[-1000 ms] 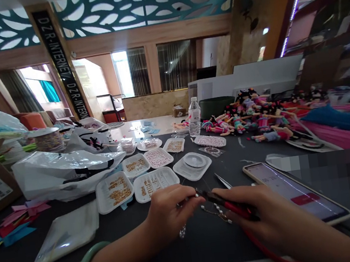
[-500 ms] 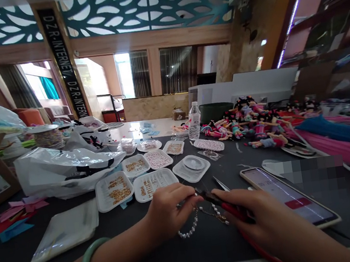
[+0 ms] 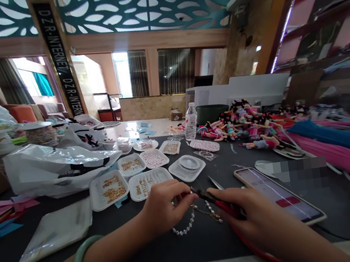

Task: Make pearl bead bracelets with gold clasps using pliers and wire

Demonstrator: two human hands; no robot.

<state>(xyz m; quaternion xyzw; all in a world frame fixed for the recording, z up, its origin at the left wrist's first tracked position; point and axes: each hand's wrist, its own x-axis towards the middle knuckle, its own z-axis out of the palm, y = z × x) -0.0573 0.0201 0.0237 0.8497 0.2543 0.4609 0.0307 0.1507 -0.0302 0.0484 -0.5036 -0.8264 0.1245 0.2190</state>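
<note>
My left hand (image 3: 168,202) pinches one end of a white bead bracelet (image 3: 185,230) between thumb and fingers. Below the hand the beaded strand hangs in a loop, and a gold chain (image 3: 209,213) trails to the right of it. Red-handled pliers (image 3: 229,209) are gripped in my right hand (image 3: 248,209). Their dark jaws meet the strand's end at my left fingertips; the exact contact is too small to make out. Behind the pliers lies a pointed metal tool (image 3: 214,182), partly covered by my right hand.
Several white trays of gold findings (image 3: 109,190) and pink beads (image 3: 154,158) stand ahead. A phone (image 3: 280,194) lies right of my right hand. At left are a clear plastic packet (image 3: 56,232) and a white bag (image 3: 60,167). A water bottle (image 3: 190,122) and dolls (image 3: 245,124) sit farther back.
The whole view has shifted slightly, with the table's things sitting further left. Both hands keep the same hold on the bracelet and the pliers.
</note>
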